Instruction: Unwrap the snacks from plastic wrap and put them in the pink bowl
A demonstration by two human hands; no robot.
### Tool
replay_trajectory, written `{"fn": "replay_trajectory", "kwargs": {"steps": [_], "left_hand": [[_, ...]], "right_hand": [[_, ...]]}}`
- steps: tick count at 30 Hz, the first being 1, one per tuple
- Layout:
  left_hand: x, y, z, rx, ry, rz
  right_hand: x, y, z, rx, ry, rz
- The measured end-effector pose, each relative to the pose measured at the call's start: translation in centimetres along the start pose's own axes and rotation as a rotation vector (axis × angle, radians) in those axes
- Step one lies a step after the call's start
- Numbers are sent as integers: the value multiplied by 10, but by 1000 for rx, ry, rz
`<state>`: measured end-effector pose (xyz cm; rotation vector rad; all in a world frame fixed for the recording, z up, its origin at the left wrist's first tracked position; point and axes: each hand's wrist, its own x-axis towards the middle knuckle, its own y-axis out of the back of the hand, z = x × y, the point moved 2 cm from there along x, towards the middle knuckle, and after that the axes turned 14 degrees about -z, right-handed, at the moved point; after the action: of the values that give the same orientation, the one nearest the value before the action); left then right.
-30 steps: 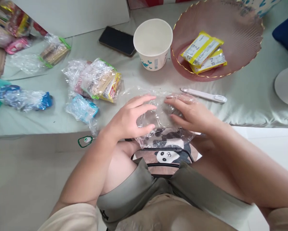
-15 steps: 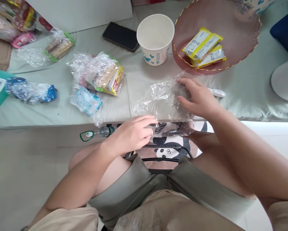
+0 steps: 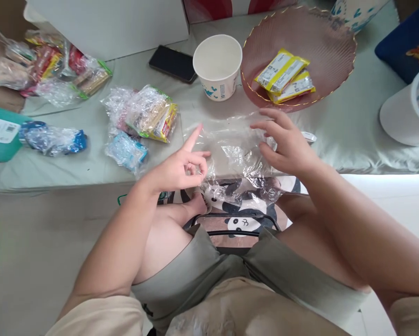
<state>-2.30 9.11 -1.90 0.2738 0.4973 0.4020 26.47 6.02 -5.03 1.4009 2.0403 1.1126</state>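
A sheet of clear plastic film (image 3: 237, 151) lies on the cloth, its near part crumpled and hanging over the table's front edge. My left hand (image 3: 181, 170) is at the film's left side, index finger stretched forward along it, the other fingers partly curled and apart. On the right, my right hand (image 3: 282, 140) rests over the film with its fingers spread. Left of the film sits a pile of wrapped snack packs (image 3: 151, 114), with a small blue packet (image 3: 126, 150) in clear wrap just in front.
Beyond the film stand a white paper cup (image 3: 218, 70) and a pink gold-rimmed bowl (image 3: 330, 51) holding yellow packets (image 3: 281, 70). A black phone (image 3: 172, 64) lies behind. A white bin (image 3: 400, 114) is at right, more wrapped packets (image 3: 43, 65) at far left.
My left hand has moved left and forward, its index finger now stretched out. The film looks more spread between the hands. My right hand stays near its place. The view has shifted slightly.
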Motion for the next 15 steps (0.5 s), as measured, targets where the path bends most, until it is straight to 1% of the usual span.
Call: {"fn": "replay_trajectory", "kwargs": {"steps": [2, 4, 6, 8, 11, 13, 15], "left_hand": [[3, 3, -2, -50, -25, 83], [3, 5, -5, -78, -55, 128], [3, 8, -8, -113, -84, 122], [3, 10, -10, -168, -113, 120], [2, 15, -15, -263, -170, 150], [2, 16, -17, -313, -195, 159], [4, 17, -18, -341, -207, 152]], "right_hand": [[-3, 9, -5, 11, 31, -1], [-12, 21, -10, 29, 102, -84], [-26, 31, -11, 55, 189, -171], [-38, 36, -6, 34, 222, -176], [-49, 28, 5, -87, 192, -147], [-49, 18, 8, -163, 178, -121], [-44, 9, 5, -203, 196, -62]]}}
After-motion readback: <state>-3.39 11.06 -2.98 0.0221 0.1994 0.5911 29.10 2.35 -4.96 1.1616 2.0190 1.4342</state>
